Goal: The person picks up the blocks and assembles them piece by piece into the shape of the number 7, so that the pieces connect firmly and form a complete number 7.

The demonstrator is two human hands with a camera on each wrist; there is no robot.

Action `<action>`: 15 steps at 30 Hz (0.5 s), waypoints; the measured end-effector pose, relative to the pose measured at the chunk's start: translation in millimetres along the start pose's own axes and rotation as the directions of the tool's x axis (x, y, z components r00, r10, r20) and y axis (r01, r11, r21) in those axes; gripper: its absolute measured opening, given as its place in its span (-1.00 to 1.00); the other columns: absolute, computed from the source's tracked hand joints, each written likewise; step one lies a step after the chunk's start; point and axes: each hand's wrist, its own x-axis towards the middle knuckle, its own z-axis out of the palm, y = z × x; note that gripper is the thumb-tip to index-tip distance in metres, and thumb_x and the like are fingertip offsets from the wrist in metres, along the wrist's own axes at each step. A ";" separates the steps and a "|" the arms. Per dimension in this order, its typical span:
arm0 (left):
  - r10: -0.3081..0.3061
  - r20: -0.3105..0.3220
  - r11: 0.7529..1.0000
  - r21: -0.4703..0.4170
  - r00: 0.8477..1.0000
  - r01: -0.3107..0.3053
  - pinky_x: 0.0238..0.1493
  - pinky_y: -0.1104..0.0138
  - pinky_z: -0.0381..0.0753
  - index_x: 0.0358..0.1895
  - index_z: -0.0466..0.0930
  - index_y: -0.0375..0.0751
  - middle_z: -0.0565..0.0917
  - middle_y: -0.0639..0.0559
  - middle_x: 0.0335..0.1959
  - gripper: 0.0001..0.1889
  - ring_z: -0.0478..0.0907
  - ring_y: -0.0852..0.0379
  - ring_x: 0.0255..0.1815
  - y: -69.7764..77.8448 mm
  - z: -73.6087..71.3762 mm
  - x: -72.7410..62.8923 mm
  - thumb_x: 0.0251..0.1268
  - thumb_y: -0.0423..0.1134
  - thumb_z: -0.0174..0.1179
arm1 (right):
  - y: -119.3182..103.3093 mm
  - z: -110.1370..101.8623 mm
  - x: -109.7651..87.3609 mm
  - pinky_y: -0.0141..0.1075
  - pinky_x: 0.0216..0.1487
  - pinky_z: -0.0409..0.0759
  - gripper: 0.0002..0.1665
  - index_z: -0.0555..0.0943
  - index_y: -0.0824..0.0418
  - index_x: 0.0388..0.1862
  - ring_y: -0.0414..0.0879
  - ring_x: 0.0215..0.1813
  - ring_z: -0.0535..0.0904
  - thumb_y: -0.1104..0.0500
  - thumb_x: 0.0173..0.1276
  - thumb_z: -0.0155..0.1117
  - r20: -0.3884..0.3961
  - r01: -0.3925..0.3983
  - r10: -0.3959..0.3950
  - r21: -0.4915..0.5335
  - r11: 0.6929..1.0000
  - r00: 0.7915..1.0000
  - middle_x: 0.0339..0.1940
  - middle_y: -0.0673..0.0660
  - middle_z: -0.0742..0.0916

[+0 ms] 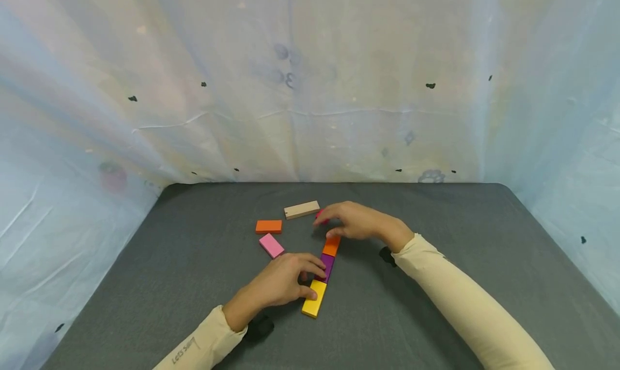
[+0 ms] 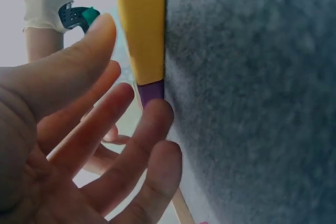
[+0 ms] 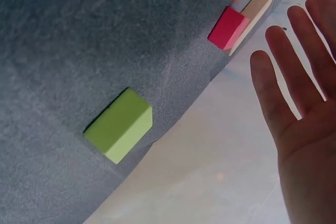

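A yellow block point(image 1: 312, 306), a purple block point(image 1: 329, 263) and an orange block point(image 1: 331, 246) lie end to end in a slanting row. My left hand point(image 1: 281, 281) is beside the row from the left, its fingertips over the purple block and its thumb at the yellow one. Loosely bent fingers point(image 2: 113, 174) reach along the row in the left wrist view. Over the far end hovers my right hand point(image 1: 356, 220), fingers extended, partly covering a red block point(image 1: 320, 216). The right wrist view shows that palm with nothing in it.
A natural wood plank point(image 1: 301, 210), another orange block point(image 1: 268, 227) and a pink block point(image 1: 272, 245) lie to the left of the row's far end. A green block point(image 3: 119, 125) shows in the right wrist view. Pale sheeting point(image 1: 310, 117) hangs behind the dark table point(image 1: 194, 251).
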 end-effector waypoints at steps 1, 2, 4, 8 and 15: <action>0.010 -0.003 1.000 -0.010 1.000 -0.010 -0.11 0.40 0.58 0.06 0.74 0.05 0.65 0.21 0.18 -0.59 0.61 0.27 -0.18 -0.6 -0.7 0.3 0.07 -0.12 0.51 | 0.3 -0.6 -0.4 0.00 0.40 0.44 -0.56 0.61 0.11 0.26 0.01 0.38 0.51 0.13 0.42 0.30 -0.002 0.005 -0.005 -0.002 1.000 1.000 0.32 0.07 0.63; 0.013 -0.004 1.000 -0.019 1.000 -0.013 -0.08 0.37 0.60 0.06 0.74 0.03 0.65 0.20 0.19 -0.57 0.63 0.25 -0.15 -1.3 -1.2 0.9 0.06 -0.12 0.51 | 0.6 -1.3 -0.8 0.00 0.40 0.44 -0.56 0.62 0.12 0.26 0.01 0.38 0.52 0.13 0.42 0.30 -0.004 0.010 -0.010 -0.002 1.000 1.000 0.32 0.07 0.63; 0.019 -0.005 1.000 -0.013 1.000 -0.019 0.05 0.28 0.62 0.08 0.73 0.02 0.64 0.20 0.20 -0.55 0.63 0.20 -0.01 -1.9 -2.1 2.1 0.04 -0.11 0.52 | 0.9 -2.9 -1.7 -0.01 0.40 0.45 -0.56 0.62 0.14 0.25 0.01 0.37 0.52 0.13 0.41 0.31 -0.008 0.021 -0.021 -0.006 1.000 1.000 0.31 0.06 0.64; 0.020 0.008 0.999 0.035 1.000 -0.020 0.26 0.10 0.52 0.15 0.69 0.04 0.57 0.17 0.28 -0.47 0.50 0.08 0.24 -2.0 -2.3 6.3 0.03 -0.06 0.52 | 1.4 -6.5 -4.0 -0.01 0.38 0.47 -0.56 0.62 0.15 0.24 0.00 0.35 0.54 0.12 0.41 0.31 -0.015 0.029 -0.030 -0.017 0.999 0.999 0.29 0.05 0.65; 0.015 0.047 0.997 0.078 0.999 -0.019 0.30 0.07 0.48 0.25 0.63 0.11 0.45 0.18 0.43 -0.42 0.42 0.03 0.32 -3.6 -0.5 14.2 0.08 -0.01 0.48 | 1.6 -9.9 -6.1 -0.04 0.37 0.48 -0.56 0.62 0.15 0.25 -0.02 0.35 0.54 0.10 0.42 0.31 -0.010 0.007 -0.007 -0.014 1.000 1.000 0.30 0.04 0.64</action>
